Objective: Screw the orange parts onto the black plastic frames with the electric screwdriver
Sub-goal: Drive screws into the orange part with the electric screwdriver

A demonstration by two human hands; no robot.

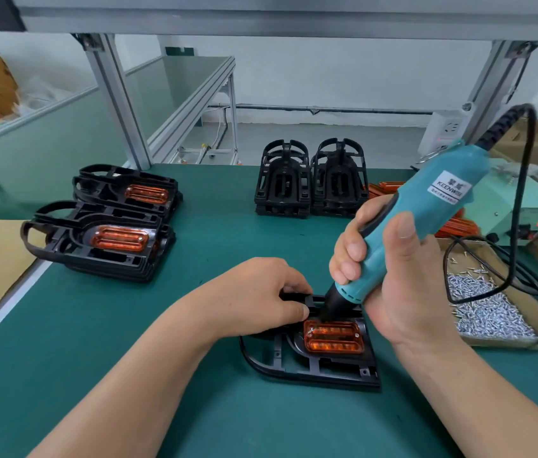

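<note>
A black plastic frame (310, 368) lies on the green mat near the front, with an orange part (333, 337) seated in it. My right hand (396, 276) grips a teal electric screwdriver (426, 213), tilted, its black nose down at the orange part's upper left corner. My left hand (261, 292) holds the frame's far left edge, fingers curled over it. A screw shows at each end of the orange part.
Two stacks of frames with orange parts fitted (109, 239) (132, 190) lie at the left. Two stacks of bare frames (310, 180) stand at the back. Loose orange parts (455, 226) and a cardboard tray of screws (488, 312) sit at the right, under the screwdriver's cable (521, 206).
</note>
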